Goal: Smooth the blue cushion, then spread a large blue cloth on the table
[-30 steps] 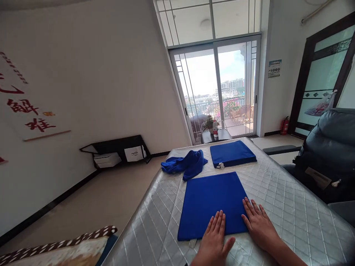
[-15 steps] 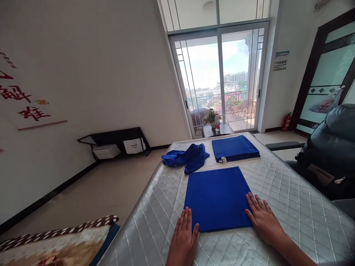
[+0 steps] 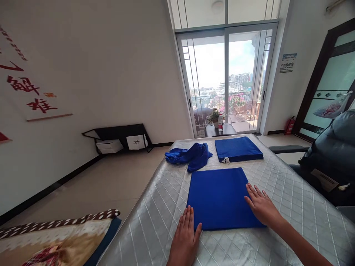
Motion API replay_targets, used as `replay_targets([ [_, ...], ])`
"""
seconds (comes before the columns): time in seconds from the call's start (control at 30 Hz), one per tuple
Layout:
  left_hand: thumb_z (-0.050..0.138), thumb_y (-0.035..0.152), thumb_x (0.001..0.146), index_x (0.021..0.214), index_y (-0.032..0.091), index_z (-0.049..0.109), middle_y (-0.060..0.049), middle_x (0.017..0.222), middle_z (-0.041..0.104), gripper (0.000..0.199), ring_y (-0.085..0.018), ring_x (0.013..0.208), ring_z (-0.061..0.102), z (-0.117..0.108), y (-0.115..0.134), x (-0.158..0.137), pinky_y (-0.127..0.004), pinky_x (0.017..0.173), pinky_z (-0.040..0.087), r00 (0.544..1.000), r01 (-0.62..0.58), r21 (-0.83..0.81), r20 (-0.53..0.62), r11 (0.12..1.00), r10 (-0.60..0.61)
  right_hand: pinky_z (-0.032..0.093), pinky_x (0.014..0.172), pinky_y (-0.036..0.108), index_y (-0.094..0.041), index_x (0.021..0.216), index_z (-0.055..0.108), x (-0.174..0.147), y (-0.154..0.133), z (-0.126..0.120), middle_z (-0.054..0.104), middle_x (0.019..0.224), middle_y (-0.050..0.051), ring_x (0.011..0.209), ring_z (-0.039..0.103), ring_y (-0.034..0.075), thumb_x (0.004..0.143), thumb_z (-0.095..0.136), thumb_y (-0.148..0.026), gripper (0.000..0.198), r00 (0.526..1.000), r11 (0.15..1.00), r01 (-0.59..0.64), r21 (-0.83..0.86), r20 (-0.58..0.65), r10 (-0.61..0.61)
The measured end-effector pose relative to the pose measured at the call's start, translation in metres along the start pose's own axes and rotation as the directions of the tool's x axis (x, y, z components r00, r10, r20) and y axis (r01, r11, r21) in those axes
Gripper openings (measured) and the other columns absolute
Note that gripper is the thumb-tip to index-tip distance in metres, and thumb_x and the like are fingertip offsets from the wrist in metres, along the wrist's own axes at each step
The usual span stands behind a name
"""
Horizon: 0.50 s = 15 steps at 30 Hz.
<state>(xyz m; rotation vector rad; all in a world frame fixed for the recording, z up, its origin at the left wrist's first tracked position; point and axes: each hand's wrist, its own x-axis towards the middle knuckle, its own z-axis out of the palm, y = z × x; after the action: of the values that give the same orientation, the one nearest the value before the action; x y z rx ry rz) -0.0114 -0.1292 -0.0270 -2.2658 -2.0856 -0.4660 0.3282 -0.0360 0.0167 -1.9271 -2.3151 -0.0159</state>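
Note:
A flat blue folded cloth lies squared on the silver quilted table cover in front of me. My left hand rests at its near left corner, fingers stretched out and thumb along the near edge. My right hand lies flat over its right edge, fingers extended, holding nothing. Behind it on the right sits a neat stack of folded blue cloths with a white tag at its near left corner. A crumpled blue cloth lies loosely at the far left.
A small dark table with a plant and a bottle stands by the glass sliding doors. A black padded chair is at the right. Bedding lies at the lower left, a low black rack along the wall.
My right hand has slid up along the right edge of the cloth. My left hand stays at the near left corner. The view has turned slightly left.

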Motion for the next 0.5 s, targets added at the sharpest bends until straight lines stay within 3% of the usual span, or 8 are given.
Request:
replay_targets([
  [0.17, 0.027, 0.051, 0.1, 0.153, 0.01, 0.018, -0.013, 0.158, 0.023, 0.068, -0.027, 0.145, 0.026, 0.002, -0.002, 0.003, -0.048, 0.116, 0.031, 1.0, 0.007, 0.053, -0.004, 0.999, -0.007, 0.016, 0.118, 0.05, -0.017, 0.154, 0.02, 0.022, -0.005, 0.009, 0.019, 0.16, 0.002, 0.147, 0.013, 0.024, 0.098, 0.017, -0.045, 0.063, 0.999, 0.999, -0.029, 0.017, 0.026, 0.028],
  [0.27, 0.025, 0.049, 0.101, 0.152, 0.009, 0.023, -0.014, 0.157, 0.027, 0.064, -0.027, 0.144, 0.029, 0.0, 0.012, 0.014, -0.048, 0.116, 0.032, 0.999, -0.038, 0.077, 0.01, 0.996, 0.038, 0.013, 0.119, 0.048, -0.015, 0.154, 0.021, 0.023, -0.002, 0.023, 0.018, 0.16, 0.003, 0.148, 0.011, 0.024, 0.098, 0.018, -0.045, 0.064, 0.999, 0.999, -0.038, 0.03, 0.006, 0.038],
  [0.37, 0.023, 0.048, 0.102, 0.153, 0.012, 0.021, -0.011, 0.157, 0.027, 0.062, -0.026, 0.144, 0.027, -0.005, 0.053, 0.037, -0.046, 0.115, 0.034, 0.976, -0.214, 0.048, 0.051, 0.976, 0.212, 0.011, 0.119, 0.048, -0.014, 0.154, 0.02, 0.022, 0.0, 0.027, 0.017, 0.16, 0.004, 0.148, 0.011, 0.023, 0.098, 0.018, -0.046, 0.064, 0.999, 0.998, -0.043, 0.052, -0.002, 0.044],
  [0.5, 0.017, 0.047, 0.102, 0.154, 0.015, 0.017, -0.008, 0.159, 0.024, 0.061, -0.023, 0.147, 0.019, -0.005, 0.129, 0.081, -0.043, 0.119, 0.027, 0.889, -0.446, -0.058, 0.089, 0.893, 0.45, 0.012, 0.119, 0.048, -0.014, 0.154, 0.022, 0.02, 0.001, 0.023, 0.019, 0.16, 0.006, 0.148, 0.012, 0.023, 0.098, 0.02, -0.043, 0.063, 1.0, 0.998, -0.031, 0.06, -0.003, 0.031],
])
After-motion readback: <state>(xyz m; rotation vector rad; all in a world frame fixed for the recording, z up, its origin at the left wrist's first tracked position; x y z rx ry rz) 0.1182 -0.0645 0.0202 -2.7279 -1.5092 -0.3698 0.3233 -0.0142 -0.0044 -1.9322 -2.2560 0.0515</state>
